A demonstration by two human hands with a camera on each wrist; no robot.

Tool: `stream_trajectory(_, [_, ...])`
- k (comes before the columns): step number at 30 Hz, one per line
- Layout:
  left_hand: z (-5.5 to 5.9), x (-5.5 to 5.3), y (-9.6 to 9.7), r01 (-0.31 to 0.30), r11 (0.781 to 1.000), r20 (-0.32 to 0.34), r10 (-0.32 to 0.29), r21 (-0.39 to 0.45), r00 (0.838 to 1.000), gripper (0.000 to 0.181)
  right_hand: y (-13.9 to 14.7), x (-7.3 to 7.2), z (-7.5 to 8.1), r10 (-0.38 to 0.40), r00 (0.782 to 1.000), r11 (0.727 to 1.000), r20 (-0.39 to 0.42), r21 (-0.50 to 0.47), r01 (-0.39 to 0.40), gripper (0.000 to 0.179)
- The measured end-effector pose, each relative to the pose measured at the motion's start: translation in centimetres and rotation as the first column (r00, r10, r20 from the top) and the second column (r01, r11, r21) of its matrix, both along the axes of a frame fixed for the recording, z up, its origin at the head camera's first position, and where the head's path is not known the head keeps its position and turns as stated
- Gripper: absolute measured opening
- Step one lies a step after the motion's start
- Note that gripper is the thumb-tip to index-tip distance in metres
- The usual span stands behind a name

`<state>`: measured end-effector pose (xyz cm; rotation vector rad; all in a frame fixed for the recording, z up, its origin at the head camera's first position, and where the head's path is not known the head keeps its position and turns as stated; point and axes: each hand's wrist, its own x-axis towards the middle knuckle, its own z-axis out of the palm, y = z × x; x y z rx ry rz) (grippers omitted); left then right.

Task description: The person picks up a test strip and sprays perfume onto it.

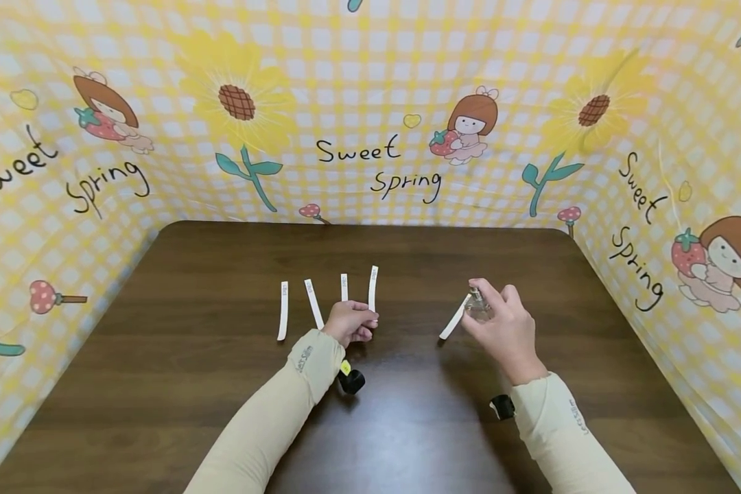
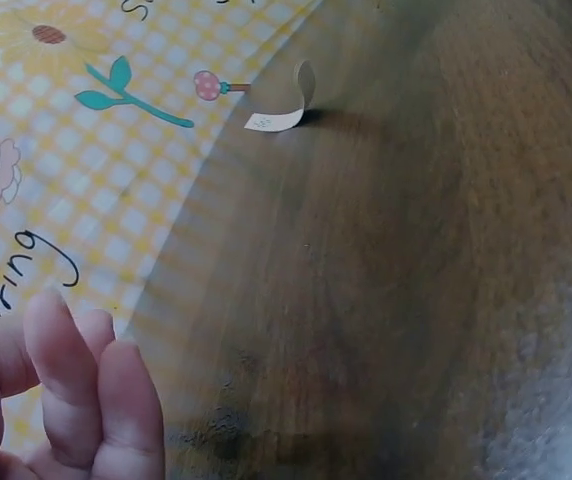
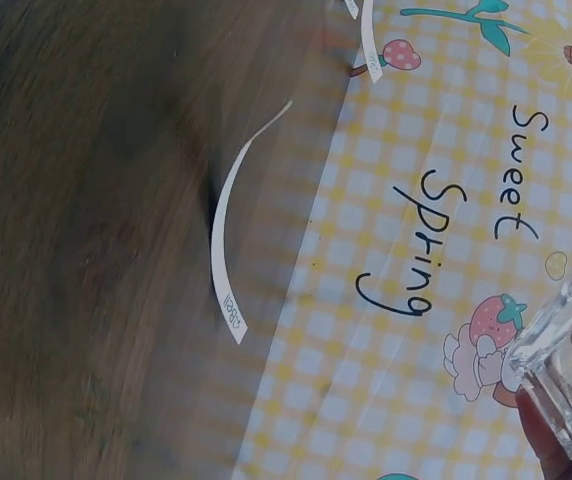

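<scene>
Several white paper test strips lie on the brown table, among them a strip (image 1: 283, 311) at the far left and a slanted strip (image 1: 313, 302) beside it. My left hand (image 1: 352, 321) pinches the lower end of another paper strip (image 1: 373, 287); in the left wrist view, only curled fingers (image 2: 101, 410) show, without that strip. My right hand (image 1: 503, 329) grips a small clear glass perfume bottle (image 1: 478, 310), a finger on its top. Just left of the bottle, a curved strip (image 1: 453, 321) rests on the table, its printed label (image 3: 232, 312) readable in part.
A yellow checked cloth (image 1: 370, 89) with cartoon prints stands around the back and sides of the wooden table (image 1: 370, 439). One more strip (image 1: 344, 287) lies just beyond my left hand. Black wrist cameras (image 1: 350, 381) hang under both cuffs.
</scene>
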<state>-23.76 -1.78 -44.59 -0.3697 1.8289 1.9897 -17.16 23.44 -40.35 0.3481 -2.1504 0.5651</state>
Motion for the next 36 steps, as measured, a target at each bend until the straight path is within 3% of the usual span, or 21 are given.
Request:
stream_trajectory(8, [-0.3,-0.5,0.4,-0.025,1.000,0.014,0.025,-0.013,1.000,0.021,0.6,0.1,0.3,-0.011,1.000,1.000,0.005,0.014,0.010,0.046])
stream_trajectory(17, [-0.4,-0.9,-0.1,-0.005,0.999,0.024,0.006,-0.050,1.000,0.027,0.8,0.3,0.2,-0.018,1.000,1.000,0.015,0.010,0.018,0.043])
stream_trajectory(23, [0.1,-0.8,-0.4,0.034,0.996,0.010,-0.033,-0.081,0.999,0.023,1.0,0.2,0.3,-0.020,1.000,1.000,0.021,0.008,0.020,0.043])
stream_trajectory(26, [0.9,-0.5,-0.4,0.085,0.987,-0.004,-0.087,-0.132,0.996,0.020,1.3,0.3,0.3,-0.026,1.000,1.000,0.009,0.003,0.026,0.043])
stream_trajectory(30, [2.7,-0.1,0.6,0.202,0.941,-0.052,-0.224,-0.272,0.973,0.016,1.7,0.5,0.3,-0.044,0.999,0.999,-0.004,-0.002,0.044,0.043])
stream_trajectory(33, [4.0,0.2,2.1,0.288,0.884,-0.090,-0.342,-0.368,0.935,0.016,2.1,0.7,0.3,-0.059,0.998,0.998,-0.009,-0.002,0.059,0.042])
stream_trajectory(36, [4.6,0.3,3.8,0.342,0.825,-0.103,-0.428,-0.449,0.898,0.015,2.5,0.9,0.2,-0.065,0.998,0.998,-0.012,-0.001,0.065,0.041])
